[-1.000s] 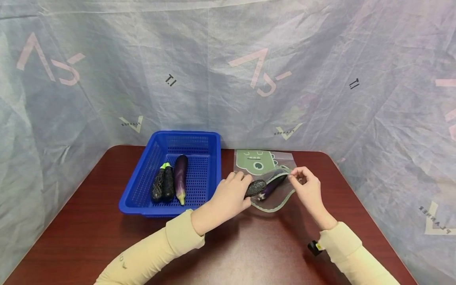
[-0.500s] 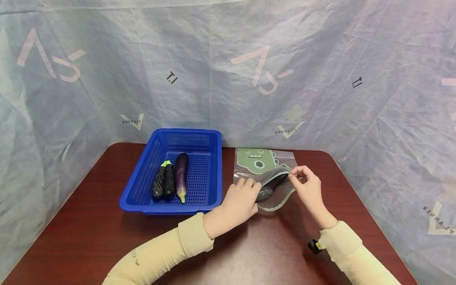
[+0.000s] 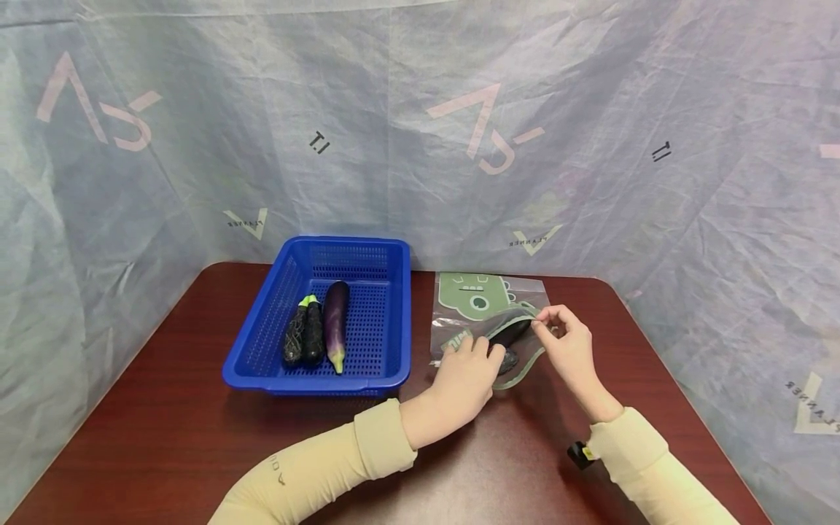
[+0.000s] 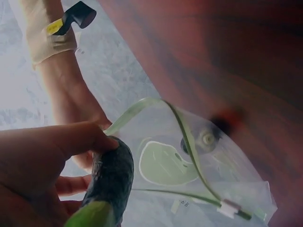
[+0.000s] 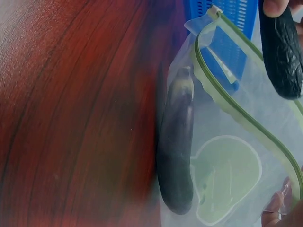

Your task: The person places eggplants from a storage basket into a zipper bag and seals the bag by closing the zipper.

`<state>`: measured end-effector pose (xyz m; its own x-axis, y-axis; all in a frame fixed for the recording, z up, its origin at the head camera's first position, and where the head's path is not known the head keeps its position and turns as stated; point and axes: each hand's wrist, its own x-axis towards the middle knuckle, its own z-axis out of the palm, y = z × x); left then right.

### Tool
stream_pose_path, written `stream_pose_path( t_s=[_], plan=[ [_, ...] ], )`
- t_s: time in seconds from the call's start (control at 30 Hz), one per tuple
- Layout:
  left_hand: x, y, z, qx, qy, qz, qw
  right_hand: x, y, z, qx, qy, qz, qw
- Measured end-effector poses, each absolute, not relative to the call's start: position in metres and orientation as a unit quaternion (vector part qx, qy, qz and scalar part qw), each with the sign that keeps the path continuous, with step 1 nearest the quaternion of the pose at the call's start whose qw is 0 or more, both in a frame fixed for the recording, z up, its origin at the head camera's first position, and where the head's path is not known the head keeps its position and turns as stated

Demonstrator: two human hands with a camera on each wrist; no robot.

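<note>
My left hand grips a dark, wrinkled eggplant with a green stem end, the thumb along its side. Its dark end lies within the opening of a clear zip bag printed with a green cartoon animal. At the right side of that opening, my right hand pinches the green-edged rim and holds the mouth apart. Inside the bag lies a smooth purple eggplant, seen through the plastic in the right wrist view. A white slider sits at one end of the zip strip.
Left of the bag stands a blue perforated basket. It holds a long purple eggplant and two smaller dark eggplants with green ends. All rests on a reddish-brown table with grey printed cloth hung around it.
My left hand has moved right, carrying the wrinkled eggplant from the left edge of the bag's mouth into the opening. The right hand stays put on the rim.
</note>
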<state>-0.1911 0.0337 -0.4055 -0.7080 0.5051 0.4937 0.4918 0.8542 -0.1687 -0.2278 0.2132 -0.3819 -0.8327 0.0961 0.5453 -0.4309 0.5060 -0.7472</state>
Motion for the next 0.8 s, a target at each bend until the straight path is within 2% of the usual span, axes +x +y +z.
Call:
stream_pose_path(
  t_s=[0.33,0.5,0.8],
  plan=[
    [-0.197,0.052,-0.425,-0.251,-0.906,0.063,0.334,-0.226,0.215,-0.382,0.104,-0.825,0.486,0.271],
    [-0.198,0.061,-0.431,-0.242,-0.903,0.076,0.347,-0.226,0.214,-0.381,0.103,-0.825,0.486,0.27],
    [-0.198,0.076,-0.441,-0.223,-0.916,0.114,0.313,-0.225,0.211,-0.381,0.11,-0.823,0.489,0.268]
  ],
)
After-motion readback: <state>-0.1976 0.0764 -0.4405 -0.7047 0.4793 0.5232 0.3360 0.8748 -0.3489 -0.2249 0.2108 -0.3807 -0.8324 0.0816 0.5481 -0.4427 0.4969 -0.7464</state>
